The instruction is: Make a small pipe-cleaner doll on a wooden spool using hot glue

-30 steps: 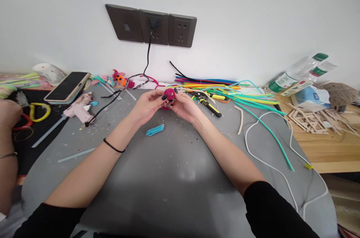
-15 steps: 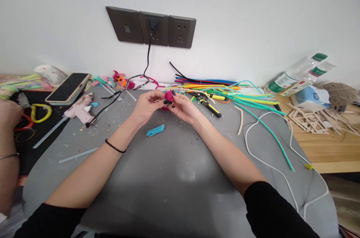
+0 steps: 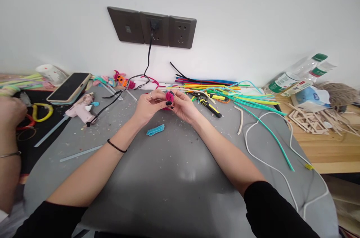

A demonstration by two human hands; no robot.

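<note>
Between both sets of fingertips is a small magenta piece of coiled pipe cleaner (image 3: 170, 97), partly covered by the fingers. My left hand (image 3: 149, 106) pinches it from the left, and my right hand (image 3: 184, 106) grips its right side. Just below the hands, a folded light-blue pipe cleaner bundle (image 3: 155, 130) lies on the grey table mat (image 3: 157, 185). Black-and-yellow pliers (image 3: 209, 106) rest to the right of my right hand. A pink glue gun (image 3: 82, 110) with a black cord lies left of my left hand.
Bundled colourful pipe cleaners (image 3: 213, 85) lie along the wall. A white cable (image 3: 264, 161) loops across the right side. At left are a phone (image 3: 70, 86), yellow-handled scissors (image 3: 42, 113) and another person's hand (image 3: 11, 114). Plastic bottles (image 3: 295, 75) and wooden pieces (image 3: 309, 120) sit at right.
The magenta piece has turned slightly between my fingertips, and my fingers have shifted a little around it. The other person's hand at left has moved slightly to the right.
</note>
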